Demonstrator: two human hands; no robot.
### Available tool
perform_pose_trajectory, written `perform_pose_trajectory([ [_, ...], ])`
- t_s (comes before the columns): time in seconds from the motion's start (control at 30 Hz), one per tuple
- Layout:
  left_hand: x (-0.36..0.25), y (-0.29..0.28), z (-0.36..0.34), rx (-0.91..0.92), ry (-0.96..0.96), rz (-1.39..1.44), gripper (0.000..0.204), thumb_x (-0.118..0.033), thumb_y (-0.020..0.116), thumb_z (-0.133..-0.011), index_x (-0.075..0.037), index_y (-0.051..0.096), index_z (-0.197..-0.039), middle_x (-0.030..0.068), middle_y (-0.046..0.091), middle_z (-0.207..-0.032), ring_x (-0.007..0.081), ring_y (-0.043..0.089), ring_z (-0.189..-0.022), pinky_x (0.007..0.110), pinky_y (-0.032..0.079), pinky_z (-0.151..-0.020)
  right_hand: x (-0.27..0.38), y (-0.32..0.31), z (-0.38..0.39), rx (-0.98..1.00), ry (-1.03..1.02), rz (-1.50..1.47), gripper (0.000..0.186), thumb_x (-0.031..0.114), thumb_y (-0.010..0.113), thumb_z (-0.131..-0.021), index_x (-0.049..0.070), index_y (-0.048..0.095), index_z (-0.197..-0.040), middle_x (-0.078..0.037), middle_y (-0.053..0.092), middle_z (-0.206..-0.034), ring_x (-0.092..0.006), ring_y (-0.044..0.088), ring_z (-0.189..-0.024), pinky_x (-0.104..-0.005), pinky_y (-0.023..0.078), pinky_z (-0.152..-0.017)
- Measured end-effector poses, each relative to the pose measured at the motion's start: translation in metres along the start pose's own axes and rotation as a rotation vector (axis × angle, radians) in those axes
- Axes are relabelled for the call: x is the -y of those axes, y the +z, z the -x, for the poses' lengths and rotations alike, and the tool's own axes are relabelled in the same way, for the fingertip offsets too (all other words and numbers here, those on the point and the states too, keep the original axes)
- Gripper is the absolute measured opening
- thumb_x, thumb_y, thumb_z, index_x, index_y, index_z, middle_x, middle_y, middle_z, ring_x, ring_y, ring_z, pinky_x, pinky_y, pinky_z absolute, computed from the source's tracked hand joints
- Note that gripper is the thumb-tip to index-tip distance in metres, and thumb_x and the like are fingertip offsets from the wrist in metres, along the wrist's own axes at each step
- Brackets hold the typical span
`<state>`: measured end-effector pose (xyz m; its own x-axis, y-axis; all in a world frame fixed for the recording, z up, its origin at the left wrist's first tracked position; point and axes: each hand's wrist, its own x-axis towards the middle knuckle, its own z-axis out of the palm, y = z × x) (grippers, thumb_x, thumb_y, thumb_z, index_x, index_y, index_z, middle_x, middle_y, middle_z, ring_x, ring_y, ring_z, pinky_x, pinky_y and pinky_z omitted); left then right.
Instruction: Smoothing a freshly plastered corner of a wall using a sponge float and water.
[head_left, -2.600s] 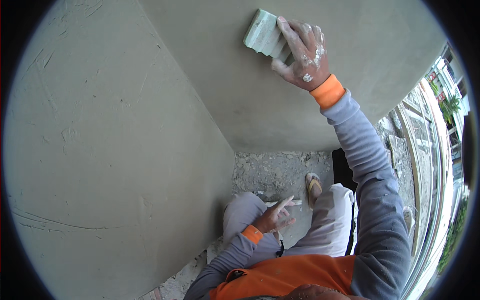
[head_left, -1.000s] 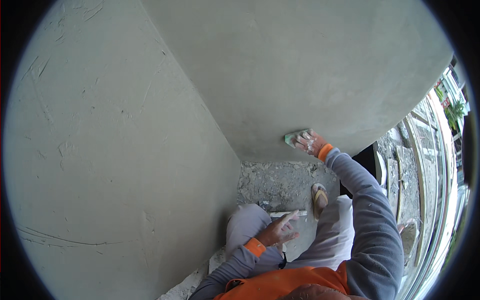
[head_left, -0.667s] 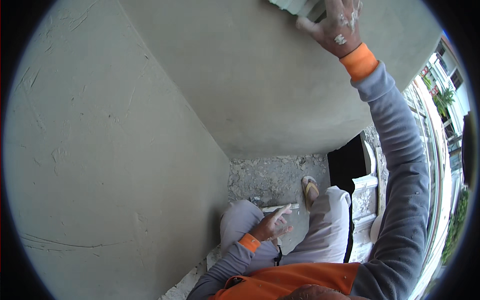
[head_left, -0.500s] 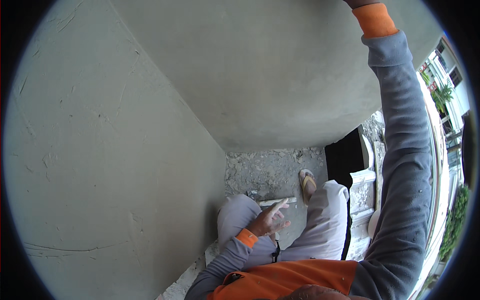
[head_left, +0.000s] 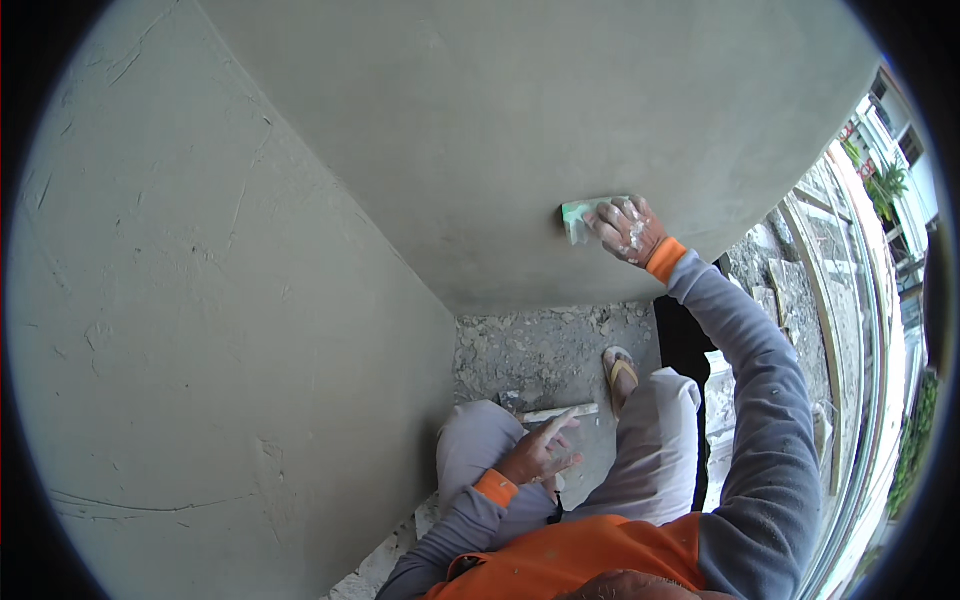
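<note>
Two grey plastered walls (head_left: 250, 300) meet in a corner that runs from the upper centre of the frame down to a rubble-strewn floor (head_left: 545, 345) at lower centre. On the right-hand wall (head_left: 560, 130) the surface looks smooth and damp, while the left one carries fine scratches and cracks. The person's right arm, in a grey sleeve with an orange cuff, has swept back down from the top edge of the frame, where it reached half a second ago, and the right hand (head_left: 628, 230) now presses a pale green sponge float (head_left: 578, 218) flat against the wall at right of centre, fingers clasped over its back. The stroke suggests the rubbing of this wall is going on in long vertical passes. The left hand (head_left: 538, 455), loosely spread and holding nothing, rests by the knee at lower centre, above a sandalled foot (head_left: 620, 372).
</note>
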<state>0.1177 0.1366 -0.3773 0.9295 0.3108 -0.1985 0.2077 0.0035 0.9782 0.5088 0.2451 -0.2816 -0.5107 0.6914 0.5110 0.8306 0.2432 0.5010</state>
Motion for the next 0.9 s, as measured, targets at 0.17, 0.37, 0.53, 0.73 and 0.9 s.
perform_pose_trajectory([
  [0.17, -0.005, 0.003, -0.005, 0.011, 0.002, 0.008, 0.085, -0.034, 0.075, -0.082, -0.010, 0.030, -0.150, 0.0111, 0.054, -0.132, 0.0204, 0.061, -0.096, 0.034, 0.051, -0.082, -0.109, -0.142, -0.131, -0.479, 0.359, 0.203, 0.059, 0.023, 0.081, -0.059, 0.011, 0.060, -0.113, -0.007, 0.061, -0.094, -0.0278, 0.059, -0.083, -0.0430, 0.045, -0.070],
  [0.37, -0.009, 0.002, -0.010, -0.034, 0.091, -0.023, 0.087, -0.034, 0.077, -0.082, -0.009, 0.029, -0.151, 0.0119, 0.054, -0.131, 0.0208, 0.061, -0.092, 0.032, 0.052, -0.077, -0.100, -0.126, -0.143, -0.725, 0.338, 0.147, 0.064, 0.025, 0.076, -0.060, 0.006, 0.056, -0.118, -0.012, 0.056, -0.103, -0.0305, 0.054, -0.096, -0.0431, 0.043, -0.082],
  [0.53, -0.012, -0.001, -0.012, 0.009, -0.001, -0.006, 0.086, -0.031, 0.077, -0.081, -0.007, 0.031, -0.150, 0.0127, 0.054, -0.133, 0.0187, 0.059, -0.098, 0.031, 0.049, -0.082, 0.041, 0.066, 0.055, -0.234, 0.278, -0.030, 0.058, 0.028, 0.075, -0.062, 0.019, 0.059, -0.117, -0.003, 0.061, -0.106, -0.0236, 0.058, -0.098, -0.0422, 0.044, -0.080],
  [0.73, -0.004, -0.001, -0.021, -0.026, 0.039, -0.006, 0.086, -0.028, 0.078, -0.080, -0.006, 0.032, -0.149, 0.0115, 0.056, -0.132, 0.0196, 0.060, -0.097, 0.032, 0.051, -0.081, 0.065, 0.091, 0.215, 0.561, 0.079, 0.060, 0.037, 0.021, 0.049, -0.088, 0.017, 0.054, -0.125, -0.008, 0.056, -0.123, -0.0254, 0.054, -0.114, -0.0453, 0.043, -0.094],
  [0.9, -0.006, 0.008, -0.004, -0.057, 0.001, 0.040, 0.084, -0.030, 0.076, -0.081, -0.006, 0.032, -0.149, 0.0121, 0.056, -0.131, 0.0193, 0.062, -0.095, 0.032, 0.050, -0.082, 0.057, -0.071, 0.164, 0.318, 0.679, -0.158, 0.064, 0.016, 0.066, -0.068, 0.009, 0.050, -0.130, -0.014, 0.053, -0.119, -0.0332, 0.053, -0.111, -0.0475, 0.040, -0.095],
])
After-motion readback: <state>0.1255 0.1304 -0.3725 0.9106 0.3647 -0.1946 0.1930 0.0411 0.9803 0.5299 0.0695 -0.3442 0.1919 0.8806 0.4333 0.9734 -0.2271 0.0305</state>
